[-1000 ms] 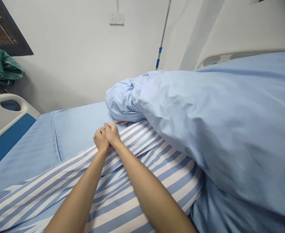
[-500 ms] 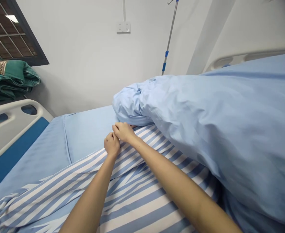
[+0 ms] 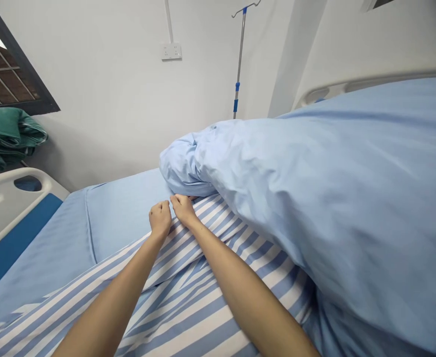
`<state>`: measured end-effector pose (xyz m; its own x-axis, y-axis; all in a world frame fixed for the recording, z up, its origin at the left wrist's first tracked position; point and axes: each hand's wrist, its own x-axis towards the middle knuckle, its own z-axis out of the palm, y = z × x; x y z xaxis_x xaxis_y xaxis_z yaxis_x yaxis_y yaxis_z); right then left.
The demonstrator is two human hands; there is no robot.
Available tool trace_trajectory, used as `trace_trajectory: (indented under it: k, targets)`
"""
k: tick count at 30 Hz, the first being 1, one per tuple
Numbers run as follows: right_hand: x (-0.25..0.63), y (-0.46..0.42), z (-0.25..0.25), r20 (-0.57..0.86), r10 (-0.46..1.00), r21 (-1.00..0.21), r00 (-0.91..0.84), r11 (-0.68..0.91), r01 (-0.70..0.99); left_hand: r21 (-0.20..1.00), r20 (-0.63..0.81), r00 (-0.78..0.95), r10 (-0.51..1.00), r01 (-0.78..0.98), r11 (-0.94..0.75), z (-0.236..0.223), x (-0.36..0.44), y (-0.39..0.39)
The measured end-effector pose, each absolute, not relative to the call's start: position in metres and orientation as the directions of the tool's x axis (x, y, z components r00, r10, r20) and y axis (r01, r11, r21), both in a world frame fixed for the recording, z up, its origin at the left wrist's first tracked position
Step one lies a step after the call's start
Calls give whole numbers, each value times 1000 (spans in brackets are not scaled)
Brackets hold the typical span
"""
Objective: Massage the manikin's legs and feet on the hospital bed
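Note:
Blue-and-white striped clothing [image 3: 203,297] covers the lower body of a person lying on the bed. At its far edge my left hand [image 3: 160,217] is closed in a fist, knuckles up. My right hand [image 3: 183,208] is closed too, just to the right of it, with a small gap between them. Both hands rest against the striped cloth, but what their fingers hold is hidden. A light blue quilt [image 3: 296,173] lies bunched over the person's upper part, its folded edge just beyond my right hand. A bit of skin shows under that edge.
The bed's blue sheet [image 3: 125,203] stretches to the left, up to a white-and-blue end board [image 3: 50,186]. Folded green cloth [image 3: 10,134] lies beyond it. A drip stand [image 3: 240,59] rises behind the bed by the wall, near a wall socket [image 3: 171,51].
My two hands, touching before, have come slightly apart, the left one shifting away from the right. The camera view has turned a little to the right. The quilt stays in place.

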<state>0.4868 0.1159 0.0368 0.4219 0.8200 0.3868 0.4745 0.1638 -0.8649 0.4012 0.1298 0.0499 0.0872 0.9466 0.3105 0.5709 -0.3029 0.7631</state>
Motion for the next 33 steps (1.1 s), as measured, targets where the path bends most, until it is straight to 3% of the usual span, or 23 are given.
trace_trajectory:
  k: [6,10,16,19,28,33]
  targets:
    - [494,122,36,346,808,-906,477,157,393,823,291,-9,957,512,-246,48,433,128]
    - [498,120,36,306,806,-909,507,89,408,783,260,38,965,577,-233,33,432,121]
    - [501,97,64,453,793,-679,406,11,734,739,250,94,964,624,-253,32,431,119]
    - [505,88,78,510,750,-627,421,-11,779,713,258,94,962,653,-255,33,433,117]
    - [523,100,34,364,768,-693,528,-156,704,682,311,110,944,665,-303,31,434,116]
    - [524,99,36,349,762,-734,545,-139,665,783,272,126,954,547,-296,42,444,121]
